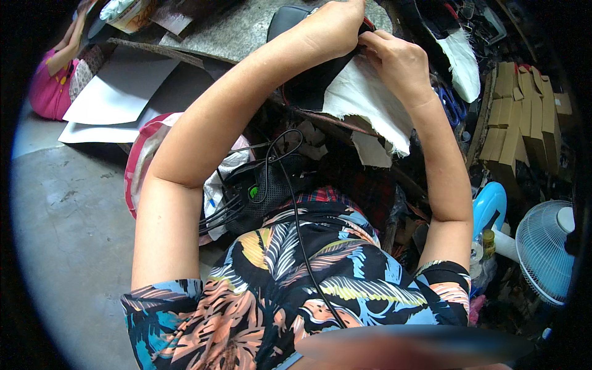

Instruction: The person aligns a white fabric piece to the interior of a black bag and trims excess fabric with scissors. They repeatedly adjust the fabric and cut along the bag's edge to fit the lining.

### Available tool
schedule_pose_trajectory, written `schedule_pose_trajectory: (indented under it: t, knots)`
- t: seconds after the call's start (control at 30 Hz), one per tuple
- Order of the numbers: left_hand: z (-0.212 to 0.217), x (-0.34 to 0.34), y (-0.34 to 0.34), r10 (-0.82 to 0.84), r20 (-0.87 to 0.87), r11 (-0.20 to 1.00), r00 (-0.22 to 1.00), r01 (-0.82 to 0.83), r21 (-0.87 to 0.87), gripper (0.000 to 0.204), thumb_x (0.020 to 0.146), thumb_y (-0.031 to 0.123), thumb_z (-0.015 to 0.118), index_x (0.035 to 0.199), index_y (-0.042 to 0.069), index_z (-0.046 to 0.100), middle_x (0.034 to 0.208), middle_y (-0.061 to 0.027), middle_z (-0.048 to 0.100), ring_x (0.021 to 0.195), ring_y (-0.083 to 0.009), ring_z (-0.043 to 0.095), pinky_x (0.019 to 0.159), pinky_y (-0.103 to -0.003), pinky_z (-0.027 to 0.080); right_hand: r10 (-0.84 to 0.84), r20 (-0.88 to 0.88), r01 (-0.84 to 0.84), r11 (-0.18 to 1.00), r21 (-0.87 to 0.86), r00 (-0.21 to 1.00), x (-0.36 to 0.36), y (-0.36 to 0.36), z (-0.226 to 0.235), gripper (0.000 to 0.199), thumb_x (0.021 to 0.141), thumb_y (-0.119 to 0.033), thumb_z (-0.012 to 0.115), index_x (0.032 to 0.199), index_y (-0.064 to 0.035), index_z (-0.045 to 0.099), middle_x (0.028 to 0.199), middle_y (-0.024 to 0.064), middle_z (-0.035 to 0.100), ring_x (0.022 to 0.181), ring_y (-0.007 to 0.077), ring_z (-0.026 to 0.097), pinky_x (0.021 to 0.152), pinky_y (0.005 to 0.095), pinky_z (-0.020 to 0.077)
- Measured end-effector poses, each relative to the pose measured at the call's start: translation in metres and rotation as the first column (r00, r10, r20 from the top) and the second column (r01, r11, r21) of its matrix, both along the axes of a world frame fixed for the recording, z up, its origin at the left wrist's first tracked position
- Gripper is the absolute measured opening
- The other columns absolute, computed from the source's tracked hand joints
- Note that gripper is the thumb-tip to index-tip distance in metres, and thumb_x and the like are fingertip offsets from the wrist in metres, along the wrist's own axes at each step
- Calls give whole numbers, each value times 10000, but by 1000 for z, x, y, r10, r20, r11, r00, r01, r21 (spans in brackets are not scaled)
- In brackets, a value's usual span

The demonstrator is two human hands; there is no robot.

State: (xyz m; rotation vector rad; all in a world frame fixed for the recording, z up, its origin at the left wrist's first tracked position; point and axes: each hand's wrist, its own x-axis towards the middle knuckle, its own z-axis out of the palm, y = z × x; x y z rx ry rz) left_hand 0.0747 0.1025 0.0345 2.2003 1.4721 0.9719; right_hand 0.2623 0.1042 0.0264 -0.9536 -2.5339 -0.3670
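A black, leather-like piece point(305, 89) with a ragged white cloth point(369, 102) hanging from it lies over the near edge of the grey worktop point(246, 24). Its exact kind is not clear. My left hand point(338, 26) is closed at its upper edge, the fingertips hidden behind the hand and cut off by the frame. Close beside it, my right hand point(399, 61) pinches the same edge with bent fingers, near a narrow red trim. The white cloth drops below my right hand toward my lap.
Black cables point(271, 157) loop over a dark mesh bag at my lap. White sheets point(123, 89) lie at the left, near another person in pink point(52, 86). On the right stand a fan point(546, 250) and stacked cardboard boxes point(521, 117). Blue-handled scissors point(452, 106) hang nearby.
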Motion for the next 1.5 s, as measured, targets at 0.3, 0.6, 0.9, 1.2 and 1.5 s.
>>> schedule_pose_trajectory:
  t: [0.3, 0.6, 0.9, 1.2, 1.5]
  knots:
    - [-8, -3, -2, -71, -34, 997, 997, 70, -29, 199, 827, 37, 599, 1009, -34, 561, 932, -293, 674, 937, -471, 654, 798, -518, 510, 127, -71, -126, 992, 13, 989, 18, 9, -6, 163, 834, -194, 714, 994, -217, 688, 856, -28, 688, 762, 182, 699, 635, 318, 571]
    - [3, -3, -4, -93, 19, 993, 996, 94, -74, 208, 865, 119, 614, 1006, -33, 590, 947, -286, 683, 942, -451, 664, 804, -499, 517, 130, 120, -141, 986, 90, 984, -1, 2, 6, 182, 878, -217, 674, 1057, -246, 663, 737, 32, 665, 637, 201, 700, 534, 315, 554]
    - [-14, 0, -2, -54, -30, 997, 998, 56, 47, 202, 817, 96, 640, 977, -27, 647, 920, -261, 689, 923, -426, 671, 808, -484, 525, 29, -177, -44, 996, -82, 984, 15, 9, -7, 128, 894, -286, 692, 1015, -246, 698, 745, 58, 699, 650, 233, 696, 567, 349, 549]
    - [-17, 7, 3, -71, -316, 982, 946, 122, 146, 195, 754, 202, 743, 859, 38, 742, 848, -212, 707, 873, -372, 703, 804, -451, 556, 16, -357, -80, 983, -164, 934, 20, -6, -8, 199, 885, -292, 712, 1062, -201, 713, 824, 39, 707, 750, 231, 700, 684, 356, 566]
    - [1, -2, 3, -8, -182, 998, 983, -4, -63, 164, 786, 174, 657, 807, 32, 737, 818, -219, 692, 815, -378, 684, 765, -462, 525, -271, -216, 215, 945, -248, 938, 47, -33, 11, 202, 876, -291, 724, 924, -96, 702, 859, 24, 701, 791, 213, 698, 714, 351, 560]
